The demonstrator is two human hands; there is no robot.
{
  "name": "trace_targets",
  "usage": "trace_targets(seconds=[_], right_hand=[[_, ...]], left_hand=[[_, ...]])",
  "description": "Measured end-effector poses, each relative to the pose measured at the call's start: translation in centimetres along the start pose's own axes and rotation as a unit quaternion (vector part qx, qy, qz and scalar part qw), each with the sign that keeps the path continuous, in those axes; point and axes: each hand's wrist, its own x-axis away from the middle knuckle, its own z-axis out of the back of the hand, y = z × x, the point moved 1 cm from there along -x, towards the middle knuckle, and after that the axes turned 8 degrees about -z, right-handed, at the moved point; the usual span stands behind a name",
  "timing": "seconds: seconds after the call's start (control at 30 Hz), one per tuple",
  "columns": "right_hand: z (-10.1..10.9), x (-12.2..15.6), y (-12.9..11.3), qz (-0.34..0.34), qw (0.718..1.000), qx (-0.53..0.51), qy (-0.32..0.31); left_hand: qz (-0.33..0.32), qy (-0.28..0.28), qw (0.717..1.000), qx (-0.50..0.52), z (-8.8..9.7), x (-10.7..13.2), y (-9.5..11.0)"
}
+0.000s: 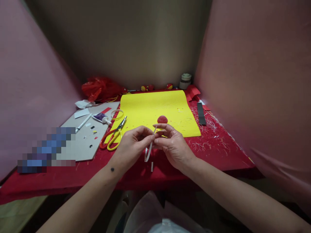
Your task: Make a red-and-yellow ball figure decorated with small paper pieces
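White strip [150, 150], thin, lower end curled into a loop; near centre, in front of yellow mat [155, 103]. Left hand [132, 142] pinches it, thumb-and-finger. Right hand [173, 145] fingers bent, tips at strip; can't tell if gripping. Red bag [99, 89] far left, jar [185, 82] far right; contents unclear.

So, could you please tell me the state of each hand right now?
Left hand: closed, pinching the white strip.
Right hand: at the strip's upper end; whether it grips cannot be told.
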Motion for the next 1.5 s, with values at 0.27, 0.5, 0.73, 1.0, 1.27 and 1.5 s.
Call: trace_targets(seconds=[0.27, 0.5, 0.73, 1.0, 1.27, 1.5], right_hand=[[0.7, 0.2, -1.1, -0.003, 0.997, 0.077, 0.005], [2.6, -1.2, -5.7, 0.11, 0.957, 0.259, 0.072], [5.0, -6.2, -7.1, 0.166, 0.796, 0.573, 0.1], [5.2, -8.4, -5.4, 0.148, 0.749, 0.644, 0.039], [4.7, -7.2, -5.0, 0.298, 0.72, 0.626, 0.024], [3.0, -5.3, -5.1, 0.328, 0.725, 0.605, 0.014]], left_hand=[[0.042, 0.027, 0.994, 0.096, 0.8, 0.9, 0.6], [0.051, 0.075, 0.986, 0.142, 2.6, 0.9, 1.4], [0.009, 0.072, 0.993, 0.095, 4.3, -1.6, 1.7], [0.046, -0.042, 0.998, 0.014, 4.9, -5.1, 2.4], [0.077, -0.12, 0.989, -0.031, 3.1, -6.9, 1.9], [0.062, -0.13, 0.988, -0.058, 1.8, -7.0, 2.5]])
